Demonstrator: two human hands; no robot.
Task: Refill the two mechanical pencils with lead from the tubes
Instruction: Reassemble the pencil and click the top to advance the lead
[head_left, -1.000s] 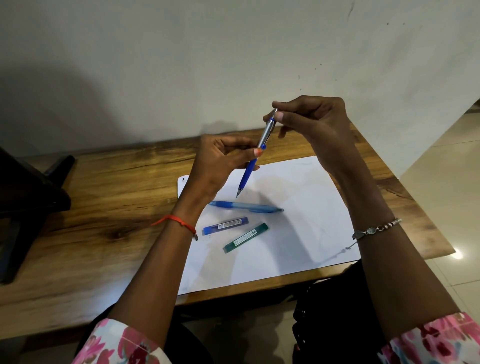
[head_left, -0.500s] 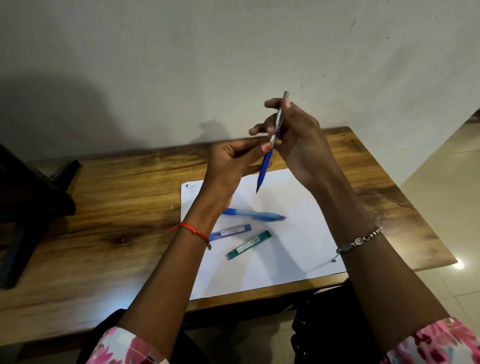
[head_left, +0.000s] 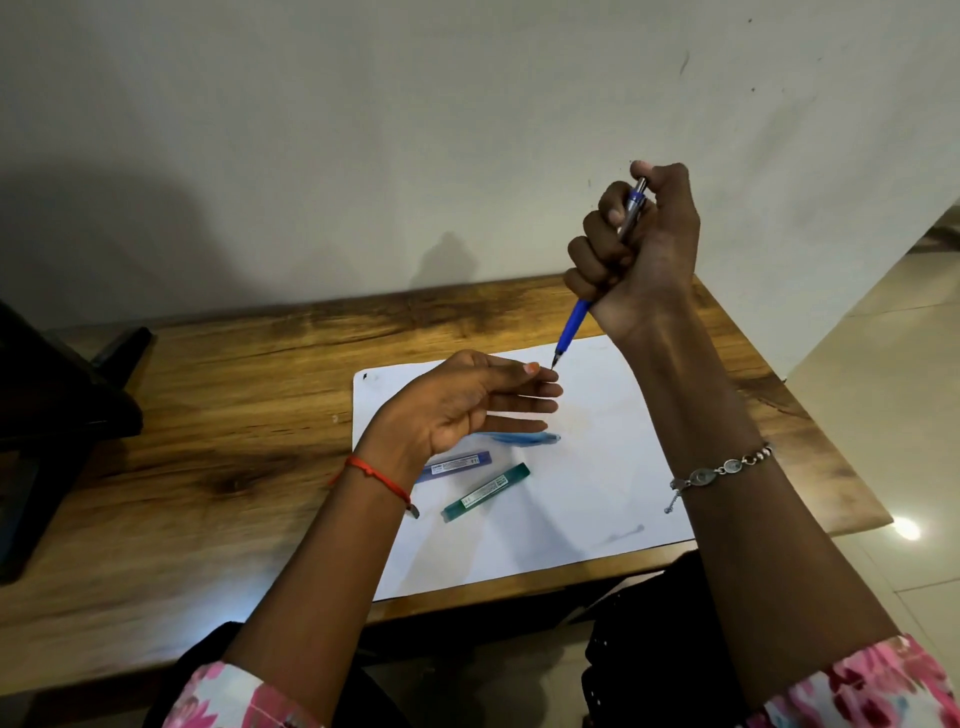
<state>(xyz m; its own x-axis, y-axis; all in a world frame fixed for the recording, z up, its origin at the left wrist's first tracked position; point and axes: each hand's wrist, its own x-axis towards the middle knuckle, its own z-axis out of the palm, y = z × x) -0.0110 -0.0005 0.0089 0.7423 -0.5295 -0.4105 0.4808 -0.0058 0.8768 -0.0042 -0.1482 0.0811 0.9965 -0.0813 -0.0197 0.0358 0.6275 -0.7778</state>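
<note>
While one pencil waits on the paper, the other is up in a fist, right of centre.

The wooden table (head_left: 208, 415) carries the white sheet (head_left: 597, 493) across mid-frame, likely there to catch stray lead. The right hand (head_left: 639, 249) wraps every finger round the dark blue pencil (head_left: 571, 327), thumb on the cap: a clicking grip, I'd say. The left hand (head_left: 467, 405) is flat-fingered and empty just under the tip, probably ready for whatever drops. The pencil's long axis runs steeply from upper right to lower left, tip down. Lower on the sheet lie the light blue pencil (head_left: 524, 439), blue tube (head_left: 457, 461) and green tube (head_left: 485, 492).
</note>
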